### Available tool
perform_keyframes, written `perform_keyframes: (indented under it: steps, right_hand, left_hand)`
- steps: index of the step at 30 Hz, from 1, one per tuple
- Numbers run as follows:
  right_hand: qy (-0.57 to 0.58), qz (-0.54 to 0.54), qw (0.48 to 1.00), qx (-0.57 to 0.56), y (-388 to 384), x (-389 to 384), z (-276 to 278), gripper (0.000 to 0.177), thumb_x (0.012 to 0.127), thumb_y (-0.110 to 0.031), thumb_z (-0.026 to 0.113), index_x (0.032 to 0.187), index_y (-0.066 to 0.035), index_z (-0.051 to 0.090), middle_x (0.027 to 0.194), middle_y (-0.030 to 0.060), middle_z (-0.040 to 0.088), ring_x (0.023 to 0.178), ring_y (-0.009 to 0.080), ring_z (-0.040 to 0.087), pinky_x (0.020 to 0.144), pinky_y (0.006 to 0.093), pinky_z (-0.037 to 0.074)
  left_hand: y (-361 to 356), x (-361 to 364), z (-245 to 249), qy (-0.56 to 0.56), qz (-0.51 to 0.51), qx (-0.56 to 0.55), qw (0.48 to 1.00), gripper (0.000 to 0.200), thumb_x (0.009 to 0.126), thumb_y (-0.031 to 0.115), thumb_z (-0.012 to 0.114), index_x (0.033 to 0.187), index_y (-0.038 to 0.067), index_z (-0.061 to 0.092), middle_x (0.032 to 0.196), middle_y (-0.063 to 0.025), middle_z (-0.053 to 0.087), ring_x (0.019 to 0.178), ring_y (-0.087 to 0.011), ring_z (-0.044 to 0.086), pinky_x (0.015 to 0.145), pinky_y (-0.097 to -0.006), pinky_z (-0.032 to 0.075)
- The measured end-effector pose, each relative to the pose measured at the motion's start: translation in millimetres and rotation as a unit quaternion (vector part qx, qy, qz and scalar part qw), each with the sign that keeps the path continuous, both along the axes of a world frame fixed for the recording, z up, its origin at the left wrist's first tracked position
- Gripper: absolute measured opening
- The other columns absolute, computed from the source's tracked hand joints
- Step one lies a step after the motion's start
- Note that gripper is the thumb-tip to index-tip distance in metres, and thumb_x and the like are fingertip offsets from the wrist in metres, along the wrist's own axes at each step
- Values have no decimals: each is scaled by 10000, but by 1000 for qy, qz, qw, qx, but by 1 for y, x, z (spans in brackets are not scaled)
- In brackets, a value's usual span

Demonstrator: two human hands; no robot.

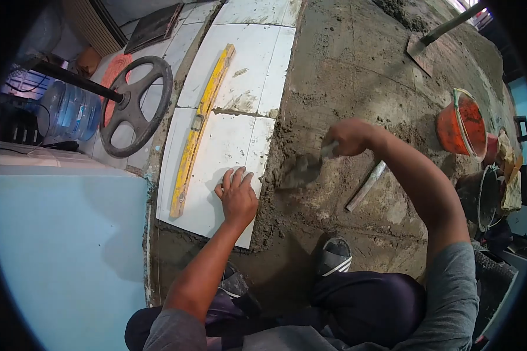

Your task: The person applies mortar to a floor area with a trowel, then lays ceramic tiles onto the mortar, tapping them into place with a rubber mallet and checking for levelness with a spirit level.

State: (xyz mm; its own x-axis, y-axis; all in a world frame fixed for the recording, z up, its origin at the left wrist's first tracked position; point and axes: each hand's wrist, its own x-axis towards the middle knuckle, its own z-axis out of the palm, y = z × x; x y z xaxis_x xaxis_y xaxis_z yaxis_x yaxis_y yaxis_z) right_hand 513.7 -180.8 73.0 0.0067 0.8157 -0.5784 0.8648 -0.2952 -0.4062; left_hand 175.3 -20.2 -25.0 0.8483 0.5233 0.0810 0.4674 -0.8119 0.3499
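My right hand [350,138] is closed around the handle of a trowel [301,171]. The trowel's blade is down at the wet mortar [273,202] along the tile's right edge. My left hand [238,193] rests on the white floor tile [225,149], its fingers spread and slightly bent. Left of that hand, a yellow spirit level [202,120] lies lengthwise across this tile and the white tile [252,64] beyond it. Grey smears and crumbs of mortar mark both tiles.
A hammer-like bar [366,186] lies on the rough floor to the right. Farther off are an orange bucket [455,126], a dark bucket [477,196] and a long-handled hoe [423,52]. A wheel-shaped base [136,105] and a blue-walled block [70,228] stand left.
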Motion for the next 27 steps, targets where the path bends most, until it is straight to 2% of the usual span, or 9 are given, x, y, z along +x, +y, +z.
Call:
perform_keyframes:
  steps: [4,7,13,16,19,21,23,25,27]
  right_hand:
    - [-120,-86,989,7,-5,-8,44,287,889,-268,722,1164,-205,773,1004,88,770,942,308,726,861,446,559]
    - [-179,-74,981,12,-14,-11,58,246,862,-174,624,1055,-174,778,993,110,766,958,323,732,823,459,577]
    - [-237,-97,967,6,7,0,62,158,825,-86,599,894,-96,741,921,132,758,893,313,746,793,443,585]
    - [-245,-116,962,13,-6,15,72,207,924,-132,551,1061,-106,704,923,129,742,863,313,727,743,476,573]
    - [-165,-254,952,-43,-32,6,96,233,959,-162,543,1109,-22,653,1052,216,732,995,349,723,851,468,574]
    - [-120,-298,947,-8,-76,-8,43,358,1034,-301,522,1242,-13,569,1128,248,702,1016,372,705,886,480,567]
    - [-48,-455,888,-49,-103,-59,4,457,1034,-390,546,1288,-9,549,1158,278,688,1044,425,690,907,535,551]
    - [-67,-544,836,-31,-123,-129,-40,553,1015,-469,551,1322,-9,548,1122,321,677,1065,493,656,918,566,527]
    - [-31,-663,748,-4,-107,-200,-51,578,1034,-508,502,1253,19,598,1130,337,669,1088,526,632,930,571,505]
  left_hand:
    - [2,3,4,6,0,-7,1000,325,894,89,561,1169,49,730,1382,-126,607,1388,-345,422,1077,-517,257]
    - [3,6,5,17,3,-10,1000,322,893,87,562,1164,50,732,1378,-128,605,1377,-342,430,1072,-515,261]
    - [10,9,15,62,-28,-17,998,346,902,95,574,1217,56,710,1421,-126,579,1371,-342,434,1073,-505,279]
    - [19,14,52,176,-84,-32,980,375,919,107,572,1274,60,681,1445,-136,568,1396,-338,418,1103,-499,283]
    - [36,23,113,273,-149,-95,946,414,929,149,567,1327,69,646,1427,-142,582,1339,-351,494,1080,-541,347]
    - [44,31,152,299,-211,-113,924,397,937,185,563,1309,76,648,1379,-147,613,1253,-350,569,1033,-563,411]
    - [46,39,179,304,-213,-161,915,385,959,212,569,1312,84,652,1354,-148,634,1245,-357,585,1040,-544,442]
    - [48,54,187,323,-218,-172,905,378,966,226,570,1304,81,658,1336,-162,647,1250,-363,590,1036,-527,470]
    - [45,57,180,374,-216,-154,889,376,960,225,567,1286,66,664,1325,-187,652,1270,-368,583,1018,-512,495]
